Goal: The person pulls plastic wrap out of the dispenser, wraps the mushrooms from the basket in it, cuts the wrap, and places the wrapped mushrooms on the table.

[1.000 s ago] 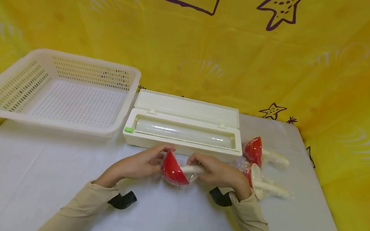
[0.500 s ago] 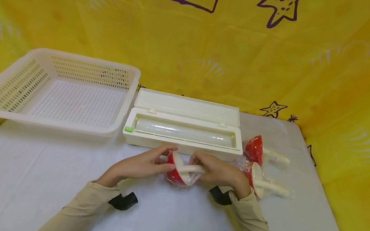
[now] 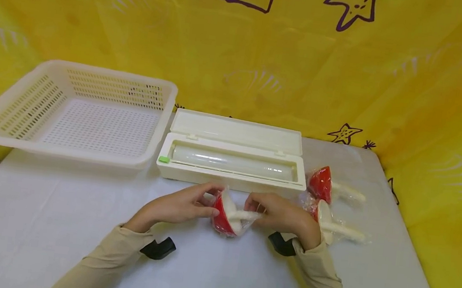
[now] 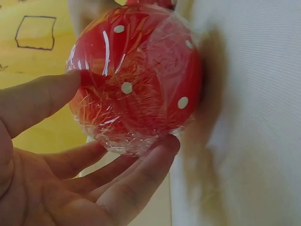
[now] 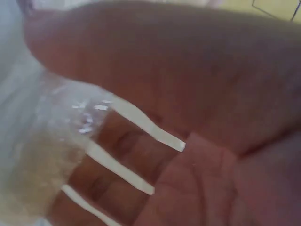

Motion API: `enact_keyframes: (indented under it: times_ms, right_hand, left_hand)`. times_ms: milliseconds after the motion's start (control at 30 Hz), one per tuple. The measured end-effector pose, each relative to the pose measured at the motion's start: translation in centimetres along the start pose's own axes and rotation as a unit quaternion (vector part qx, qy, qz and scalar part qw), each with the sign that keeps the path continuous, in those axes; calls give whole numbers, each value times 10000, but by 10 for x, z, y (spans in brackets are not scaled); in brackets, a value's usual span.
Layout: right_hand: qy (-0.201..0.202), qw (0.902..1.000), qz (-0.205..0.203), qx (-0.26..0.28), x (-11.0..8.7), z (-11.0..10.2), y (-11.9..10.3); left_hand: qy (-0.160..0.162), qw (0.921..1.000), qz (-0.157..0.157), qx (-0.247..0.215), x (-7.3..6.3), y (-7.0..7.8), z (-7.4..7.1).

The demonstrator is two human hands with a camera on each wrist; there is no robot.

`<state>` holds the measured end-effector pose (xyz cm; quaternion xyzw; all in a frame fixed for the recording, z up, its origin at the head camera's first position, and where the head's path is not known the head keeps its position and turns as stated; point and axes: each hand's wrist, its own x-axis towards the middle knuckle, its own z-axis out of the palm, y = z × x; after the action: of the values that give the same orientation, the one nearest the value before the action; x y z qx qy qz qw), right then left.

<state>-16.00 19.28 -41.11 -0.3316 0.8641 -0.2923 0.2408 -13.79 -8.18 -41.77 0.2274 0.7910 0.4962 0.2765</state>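
A toy mushroom (image 3: pixel 222 216), its red cap dotted white and its stem white, is covered in clear plastic wrap. My left hand (image 3: pixel 187 204) holds the cap from the left; in the left wrist view, thumb and fingers reach around the red dome (image 4: pixel 136 70), over bunched, crinkled wrap. At the stem's end, my right hand (image 3: pixel 280 216) has its fingers curled and grips the wrap (image 5: pixel 84 108), which shows between thumb and fingers in the right wrist view. Close on the right lie two more wrapped mushrooms, one farther back (image 3: pixel 321 184) and one nearer (image 3: pixel 325 221).
Behind my hands stands a long white plastic-wrap dispenser (image 3: pixel 231 182), lid raised, with a roll (image 3: pixel 233 162) inside and a green slider (image 3: pixel 164 159) at its left end. A white perforated basket (image 3: pixel 55 150) is at the back left. Yellow patterned cloth (image 3: pixel 242 45) hangs behind the table.
The mushroom has turned in my hands, so its pale underside now shows beside the red cap. Both hands have shifted slightly to the right with it.
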Motion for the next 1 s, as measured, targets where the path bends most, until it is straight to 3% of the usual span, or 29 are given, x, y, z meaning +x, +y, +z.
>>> enact_keyframes:
  times_ms: [167,467,667,1000]
  right_hand:
    - [36,9999,-105,128,-7,12,1]
    - [175,9984,-225,490,-18,34,3]
    - [261,9982,-118,535,-20,40,3]
    - [338,9985,-16,442,-31,34,3]
  left_hand:
    - [-220,9997,109,51,-3,4,-1]
    - [-839,9947,-154,582,-4,1,-4]
    - [-1232,9916,-141,364,0,-7,-4]
    - [-885,9934,-321,648,-10,-5,-12]
